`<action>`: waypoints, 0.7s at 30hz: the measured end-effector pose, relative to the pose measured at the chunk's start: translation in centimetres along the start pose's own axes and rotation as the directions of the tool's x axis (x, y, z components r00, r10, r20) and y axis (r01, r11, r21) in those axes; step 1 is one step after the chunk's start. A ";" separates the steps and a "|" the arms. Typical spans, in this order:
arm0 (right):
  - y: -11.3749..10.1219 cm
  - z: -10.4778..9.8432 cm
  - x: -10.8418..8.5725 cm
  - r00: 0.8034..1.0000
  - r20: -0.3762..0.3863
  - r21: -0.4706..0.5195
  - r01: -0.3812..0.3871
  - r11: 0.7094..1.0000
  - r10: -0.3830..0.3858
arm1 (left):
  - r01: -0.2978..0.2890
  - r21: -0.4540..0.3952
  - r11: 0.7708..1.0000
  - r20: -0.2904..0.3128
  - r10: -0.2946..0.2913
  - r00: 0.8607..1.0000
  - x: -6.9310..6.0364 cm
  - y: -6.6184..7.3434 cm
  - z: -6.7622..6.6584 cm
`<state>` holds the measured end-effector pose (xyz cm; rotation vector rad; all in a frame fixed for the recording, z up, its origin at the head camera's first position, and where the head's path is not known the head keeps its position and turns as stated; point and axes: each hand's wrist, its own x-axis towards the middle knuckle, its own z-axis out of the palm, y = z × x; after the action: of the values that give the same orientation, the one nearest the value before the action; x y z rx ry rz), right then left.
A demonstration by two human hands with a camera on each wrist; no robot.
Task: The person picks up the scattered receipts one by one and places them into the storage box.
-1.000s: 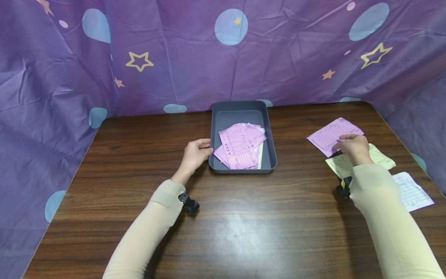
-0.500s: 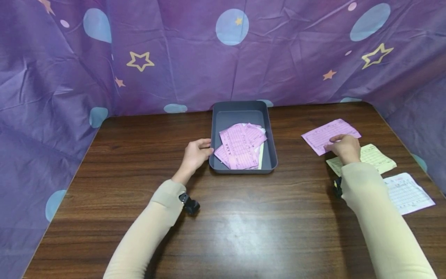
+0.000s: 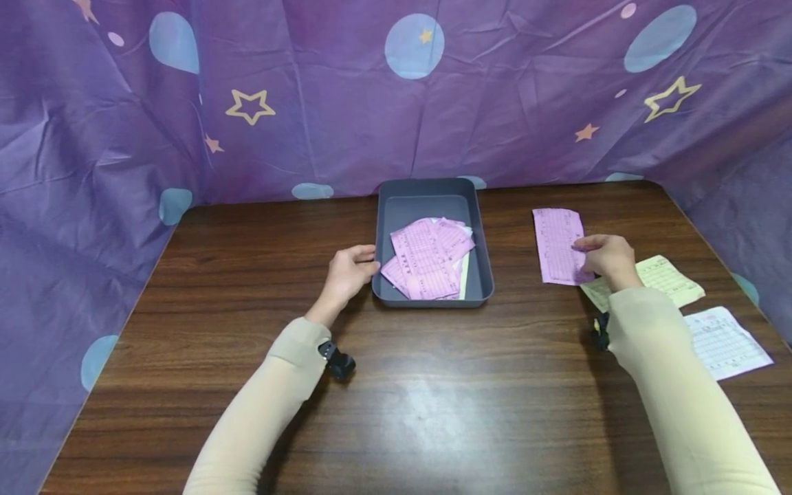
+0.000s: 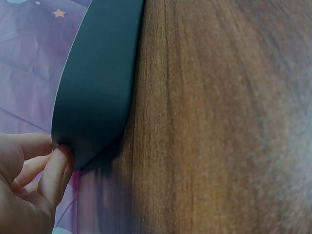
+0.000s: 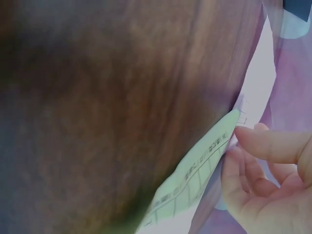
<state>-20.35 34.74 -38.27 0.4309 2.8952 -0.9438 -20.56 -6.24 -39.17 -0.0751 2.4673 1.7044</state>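
"The pink slip (image 3: pixel 553 244), where is it?"

"Over the right half of the tabletop (image 3: pixel 210 275), toward the back edge. Whether any of it touches down, I can't be sure from here."

"Go from the left, then."

"The left hand (image 3: pixel 343 276) comes first. With its thumb at the rim and fingers on the outer face, it seems to pinch the left wall of the grey tray (image 3: pixel 425 206) near the front corner, most likely to keep it from sliding. The tray stands at the tabletop's back edge, near the middle. In it, a loose pile of slips (image 3: pixel 427 261), mostly pink, overlaps at odd angles toward the tray's front edge."

"And the right hand (image 3: pixel 609 262)?"

"Narrow: thumb and fingertips pinch the pink slip by its right edge, which leaves most of the printed face uncovered. Partly hidden by that hand lies a yellow-green slip (image 3: pixel 671 280); further right, a white slip (image 3: pixel 730 344) lies near the tabletop's right edge, partly behind the sleeve (image 3: pixel 652 333)."

"Any writing?"

"Printed grids and short lines of characters, too small to read. No brand shows."
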 end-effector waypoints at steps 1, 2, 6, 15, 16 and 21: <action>-0.1 0.1 0.1 1.000 0.000 0.001 0.001 1.000 -0.001 | 0.000 0.001 1.000 0.001 0.000 1.000 0.0 0.0 0.0; -0.2 0.1 0.1 1.000 0.002 0.006 -0.001 1.000 0.001 | 0.001 0.000 1.000 0.002 -0.001 1.000 0.0 0.0 0.0; -0.7 0.4 0.2 1.000 0.011 0.035 -0.027 0.999 0.027 | 0.000 0.003 1.000 0.002 0.000 1.000 0.1 -0.1 -0.1; -1.4 1.6 0.2 0.998 -0.051 0.041 -0.018 0.999 0.021 | 0.009 -0.003 1.000 0.005 -0.009 1.000 0.0 0.1 0.0; -1.4 1.7 0.3 0.998 -0.052 0.038 -0.017 0.999 0.019 | 0.009 -0.004 1.000 0.005 -0.009 1.000 -0.1 0.1 -0.1; -1.7 1.7 0.1 0.999 -0.028 0.023 -0.040 0.999 0.040 | 0.008 -0.004 1.000 0.004 -0.008 1.000 -0.1 0.1 -0.1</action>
<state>-21.01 32.50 -38.68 0.5063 2.8927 -0.9727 -20.49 -6.25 -39.03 -0.0821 2.4577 1.7052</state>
